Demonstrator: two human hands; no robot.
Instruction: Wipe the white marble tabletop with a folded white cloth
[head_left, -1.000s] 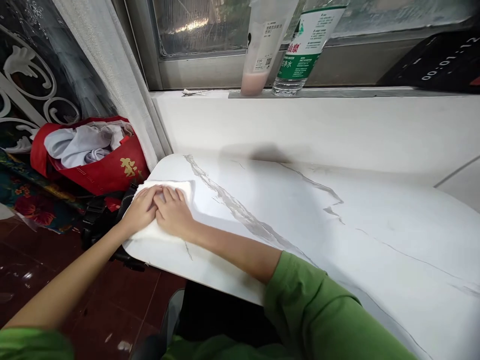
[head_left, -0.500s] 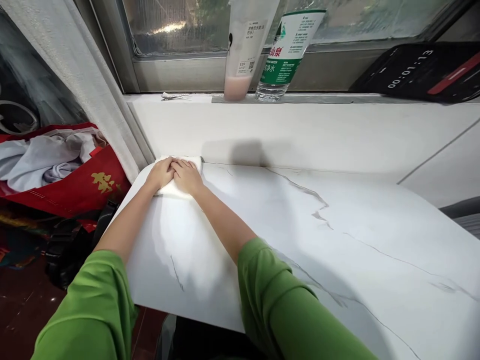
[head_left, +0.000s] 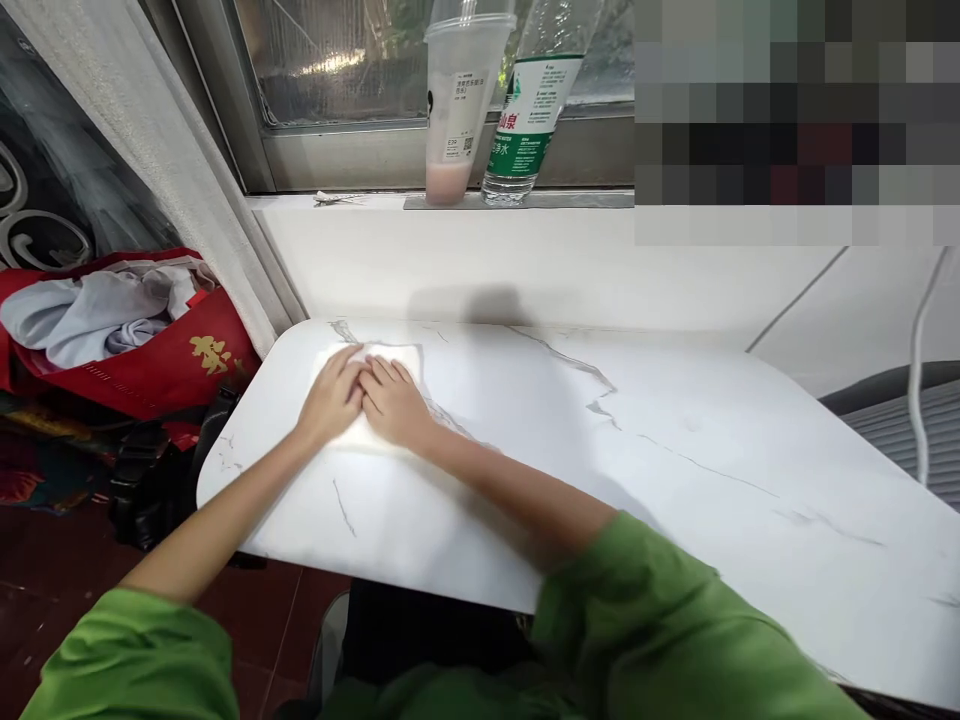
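The folded white cloth (head_left: 379, 385) is largely covered by the left hand (head_left: 330, 400) and right hand (head_left: 394, 405), so only its far edge and right corner are seen and its outline fades into the white marble-veined counter (head_left: 600, 470); the upper right is pixelated. The cloth is laid flat near the counter's far-left corner, its long axis apparently left to right along the wall. Both hands are spread flat, side by side and touching, pressed on the cloth.
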